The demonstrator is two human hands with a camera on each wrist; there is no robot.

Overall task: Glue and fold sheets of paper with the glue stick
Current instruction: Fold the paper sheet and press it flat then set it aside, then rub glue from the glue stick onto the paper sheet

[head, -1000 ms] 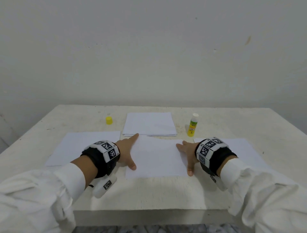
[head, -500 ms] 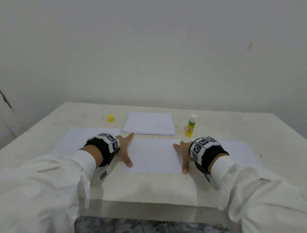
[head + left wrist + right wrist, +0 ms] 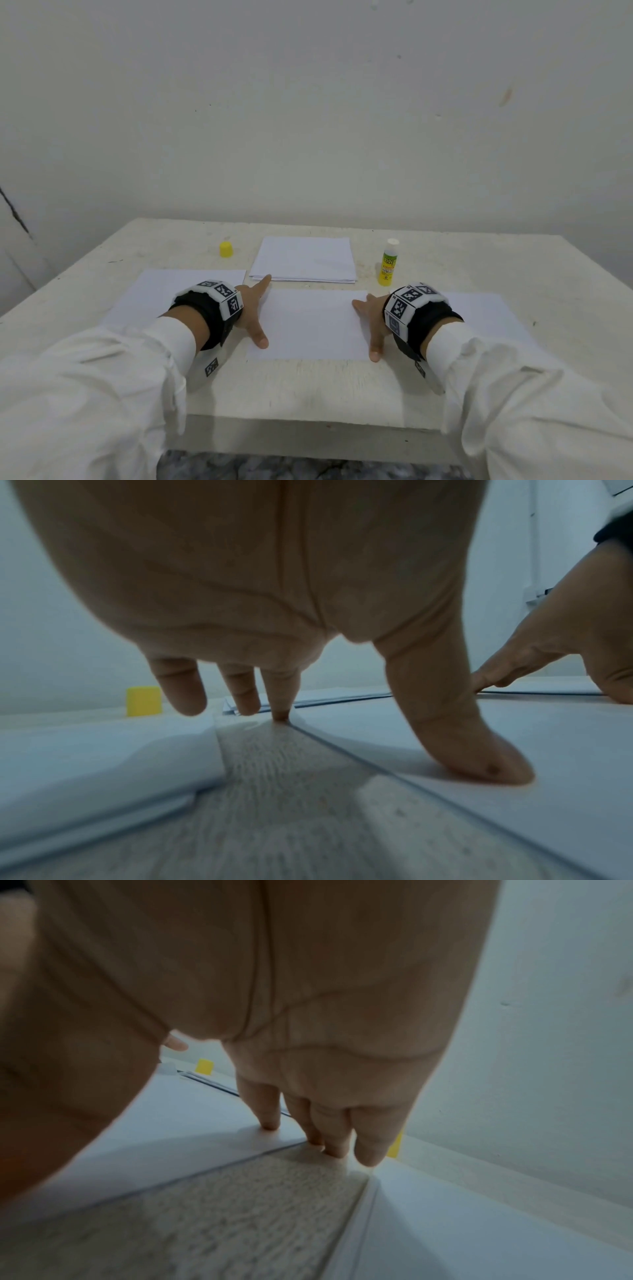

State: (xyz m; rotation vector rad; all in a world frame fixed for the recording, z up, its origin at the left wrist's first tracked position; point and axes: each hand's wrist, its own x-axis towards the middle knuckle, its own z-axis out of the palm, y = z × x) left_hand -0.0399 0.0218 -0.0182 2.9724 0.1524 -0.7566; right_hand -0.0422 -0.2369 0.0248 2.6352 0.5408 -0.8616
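A folded white sheet (image 3: 310,323) lies flat in front of me on the table (image 3: 308,390). My left hand (image 3: 255,313) presses its left edge with straight spread fingers, thumb (image 3: 479,756) flat on the paper (image 3: 514,750). My right hand (image 3: 371,322) presses the right edge the same way; its index fingertip (image 3: 268,1121) is on the sheet (image 3: 171,1137). An uncapped yellow glue stick (image 3: 388,263) stands behind my right hand. Its yellow cap (image 3: 226,249) (image 3: 143,701) stands at the back left.
A stack of folded white sheets (image 3: 303,260) lies at the back centre. One flat sheet (image 3: 164,294) lies under my left wrist, another (image 3: 479,315) under my right wrist. The table's front edge (image 3: 308,423) is close to me; a white wall stands behind.
Both hands stay pressed on the folded sheet's ends. Only the head view has shifted slightly; nothing on the table has moved.
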